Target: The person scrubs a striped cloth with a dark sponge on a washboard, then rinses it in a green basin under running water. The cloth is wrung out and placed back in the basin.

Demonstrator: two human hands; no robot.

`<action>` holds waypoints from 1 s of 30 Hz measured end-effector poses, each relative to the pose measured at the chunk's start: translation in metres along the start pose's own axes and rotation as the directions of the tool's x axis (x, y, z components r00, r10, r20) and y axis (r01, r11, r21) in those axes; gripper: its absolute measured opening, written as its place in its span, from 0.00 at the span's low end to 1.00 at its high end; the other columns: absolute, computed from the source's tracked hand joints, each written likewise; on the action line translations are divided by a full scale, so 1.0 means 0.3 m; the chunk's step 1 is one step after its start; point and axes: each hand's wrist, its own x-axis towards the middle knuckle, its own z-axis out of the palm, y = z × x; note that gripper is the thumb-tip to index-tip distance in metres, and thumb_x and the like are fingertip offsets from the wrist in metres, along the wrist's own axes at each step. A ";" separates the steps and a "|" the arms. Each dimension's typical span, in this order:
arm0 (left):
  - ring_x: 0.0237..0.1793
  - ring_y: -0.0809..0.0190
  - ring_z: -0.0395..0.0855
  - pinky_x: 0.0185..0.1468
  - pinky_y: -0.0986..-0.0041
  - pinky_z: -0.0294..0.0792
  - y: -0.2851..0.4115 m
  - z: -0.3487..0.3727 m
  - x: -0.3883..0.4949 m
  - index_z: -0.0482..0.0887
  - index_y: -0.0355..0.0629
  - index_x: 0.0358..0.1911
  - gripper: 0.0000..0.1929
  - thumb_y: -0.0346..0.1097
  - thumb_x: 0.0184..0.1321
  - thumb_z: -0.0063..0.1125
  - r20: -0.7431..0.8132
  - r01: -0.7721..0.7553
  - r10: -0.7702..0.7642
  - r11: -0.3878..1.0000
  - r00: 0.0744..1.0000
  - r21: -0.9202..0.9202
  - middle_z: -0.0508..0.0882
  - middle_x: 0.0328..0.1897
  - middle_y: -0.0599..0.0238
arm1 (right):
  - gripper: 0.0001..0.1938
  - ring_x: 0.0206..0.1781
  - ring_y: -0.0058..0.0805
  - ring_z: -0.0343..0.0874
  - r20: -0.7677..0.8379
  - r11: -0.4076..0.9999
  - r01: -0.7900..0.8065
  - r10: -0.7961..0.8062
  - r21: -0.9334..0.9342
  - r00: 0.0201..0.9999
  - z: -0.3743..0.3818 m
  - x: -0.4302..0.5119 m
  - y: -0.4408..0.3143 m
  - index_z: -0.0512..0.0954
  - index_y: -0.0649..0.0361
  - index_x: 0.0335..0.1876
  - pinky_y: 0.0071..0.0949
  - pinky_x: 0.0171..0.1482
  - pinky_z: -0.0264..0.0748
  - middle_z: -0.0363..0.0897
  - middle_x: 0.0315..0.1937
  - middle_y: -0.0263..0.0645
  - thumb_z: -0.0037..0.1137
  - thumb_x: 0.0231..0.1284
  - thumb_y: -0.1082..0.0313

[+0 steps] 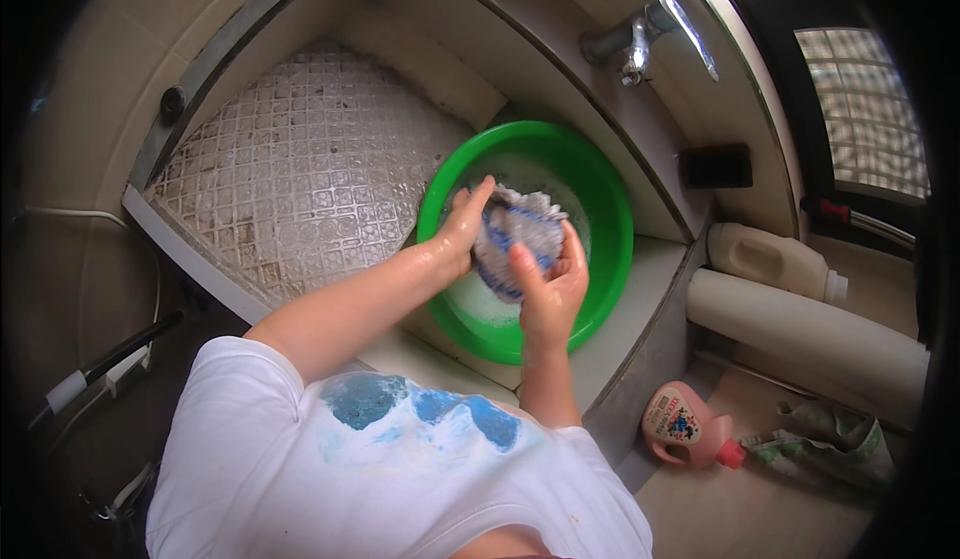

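A green plastic basin (613, 259) holds soapy, whitish water. Above the water, between my two hands, is a wet grey-and-blue cloth (517, 240), bunched up and slightly blurred. My left hand (461, 229) grips its left side, with the fingers partly hidden behind it. On the right side, my right hand (553, 274) holds the cloth with the thumb in front and the fingers around its edge. Both hands look wet.
The basin stands at the right of a recessed wash area with a textured tile floor (322, 161). A metal tap (637, 49) juts from the wall above. To the right are a dark rectangular object (715, 166), a cream jug (772, 259), a white pipe (802, 334) and a pink detergent bottle (686, 424).
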 end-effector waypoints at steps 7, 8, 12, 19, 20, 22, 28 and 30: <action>0.34 0.71 0.76 0.39 0.78 0.72 -0.011 -0.077 -0.009 0.75 0.51 0.51 0.21 0.41 0.56 0.68 0.186 -0.101 0.083 0.991 0.979 0.089 0.76 0.36 0.70 | 0.23 0.40 0.33 0.81 0.268 0.762 0.417 -0.322 -0.495 0.908 0.158 -0.074 0.046 0.74 0.64 0.51 0.29 0.44 0.76 0.80 0.39 0.44 0.71 0.51 0.69; 0.33 0.71 0.76 0.37 0.77 0.72 -0.026 -0.079 -0.014 0.76 0.52 0.46 0.13 0.41 0.61 0.62 0.234 -0.143 0.120 0.986 0.965 0.084 0.76 0.34 0.72 | 0.18 0.34 0.42 0.80 0.244 0.736 0.419 -0.340 -0.532 0.908 0.161 -0.067 0.064 0.76 0.64 0.44 0.32 0.37 0.75 0.79 0.33 0.46 0.71 0.49 0.68; 0.35 0.70 0.78 0.38 0.75 0.73 -0.040 -0.074 -0.002 0.78 0.50 0.42 0.09 0.43 0.72 0.46 0.357 -0.158 0.118 0.984 0.927 0.086 0.78 0.33 0.72 | 0.14 0.28 0.47 0.79 0.214 0.403 0.639 -0.712 -0.655 0.669 0.140 0.040 0.133 0.75 0.63 0.37 0.38 0.31 0.73 0.78 0.26 0.45 0.69 0.52 0.66; 0.48 0.63 0.82 0.54 0.70 0.75 -0.072 0.019 -0.032 0.76 0.39 0.54 0.18 0.43 0.67 0.51 0.120 -0.300 0.278 0.918 0.953 0.260 0.82 0.50 0.63 | 0.17 0.33 0.54 0.81 -0.188 0.642 0.149 -0.426 -0.752 0.885 -0.164 0.225 0.328 0.78 0.65 0.43 0.42 0.37 0.75 0.82 0.32 0.53 0.58 0.64 0.56; 0.53 0.61 0.79 0.56 0.68 0.73 -0.067 0.031 -0.043 0.71 0.40 0.60 0.23 0.42 0.65 0.55 0.079 -0.276 0.267 0.878 0.961 0.391 0.80 0.55 0.63 | 0.18 0.35 0.54 0.81 -0.204 0.617 0.088 -0.387 -0.782 0.899 -0.215 0.238 0.369 0.78 0.65 0.44 0.42 0.39 0.76 0.82 0.33 0.54 0.58 0.65 0.55; 0.57 0.59 0.76 0.58 0.66 0.69 -0.051 0.048 -0.067 0.66 0.41 0.63 0.27 0.44 0.64 0.56 0.035 -0.171 0.172 0.900 0.984 0.402 0.76 0.61 0.61 | 0.20 0.37 0.56 0.81 -0.192 0.507 0.016 -0.354 -0.862 0.915 -0.311 0.259 0.437 0.78 0.65 0.47 0.43 0.41 0.76 0.83 0.36 0.54 0.56 0.66 0.52; 0.60 0.60 0.72 0.56 0.67 0.65 0.016 0.049 -0.096 0.48 0.42 0.76 0.43 0.48 0.62 0.58 -0.039 -0.172 0.201 0.913 0.979 0.371 0.70 0.65 0.58 | 0.27 0.53 0.52 0.78 -0.268 0.432 -0.078 -0.398 -0.899 0.878 -0.438 0.311 0.524 0.75 0.60 0.59 0.46 0.55 0.71 0.81 0.49 0.52 0.59 0.62 0.48; 0.59 0.61 0.73 0.56 0.68 0.66 0.019 0.047 -0.094 0.49 0.41 0.76 0.42 0.47 0.62 0.58 -0.035 -0.160 0.187 0.914 0.982 0.373 0.70 0.66 0.58 | 0.35 0.65 0.55 0.66 -0.170 0.206 -0.121 -0.240 -0.971 0.956 -0.382 0.277 0.591 0.67 0.56 0.68 0.52 0.63 0.63 0.70 0.63 0.55 0.61 0.58 0.45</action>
